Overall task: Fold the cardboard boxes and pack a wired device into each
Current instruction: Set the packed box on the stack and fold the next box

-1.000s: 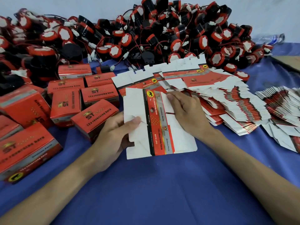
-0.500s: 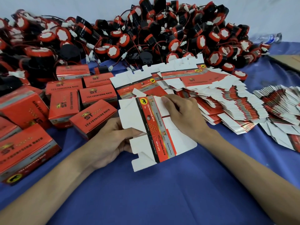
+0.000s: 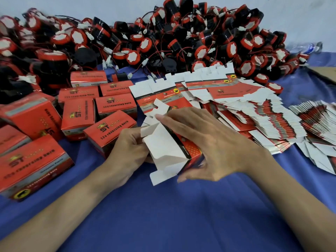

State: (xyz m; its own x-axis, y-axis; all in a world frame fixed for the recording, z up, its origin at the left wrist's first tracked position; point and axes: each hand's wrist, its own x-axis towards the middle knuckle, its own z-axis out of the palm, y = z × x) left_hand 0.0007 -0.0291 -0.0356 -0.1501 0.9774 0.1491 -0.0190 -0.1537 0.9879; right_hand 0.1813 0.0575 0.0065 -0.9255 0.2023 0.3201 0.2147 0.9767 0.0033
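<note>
Now, your half-opened box (image 3: pixel 166 153) can spring flat or crease off its score lines if your right hand (image 3: pixel 214 146), fingers straight and spread across its red side, presses unevenly. Your left hand (image 3: pixel 130 149) grips a white end flap (image 3: pixel 148 130), which could tear. The box sits between both hands, above the blue cloth (image 3: pixel 181 215), near the flat blanks (image 3: pixel 263 131).

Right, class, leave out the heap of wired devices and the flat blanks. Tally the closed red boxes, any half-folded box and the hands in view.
closed red boxes: 9
half-folded box: 1
hands: 2, the left hand and the right hand
Total: 12
</note>
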